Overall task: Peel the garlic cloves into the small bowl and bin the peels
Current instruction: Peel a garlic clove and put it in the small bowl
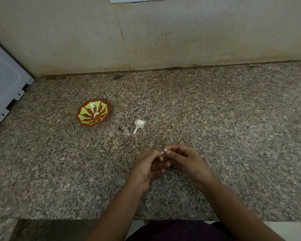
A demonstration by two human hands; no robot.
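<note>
Speckled granite counter (pixel 215 119), stained tiled wall (pixel 181 32)

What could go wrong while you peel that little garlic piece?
1. The garlic clove is tiny and pinched only at the fingertips of the left hand and right hand; it could slip onto the counter or off its near edge.
2. The small bowl sits off to the left, apart from the hands, so a tossed clove might miss it.
3. No bin is in view, so peels may end up scattered beside the garlic bulb.
</note>
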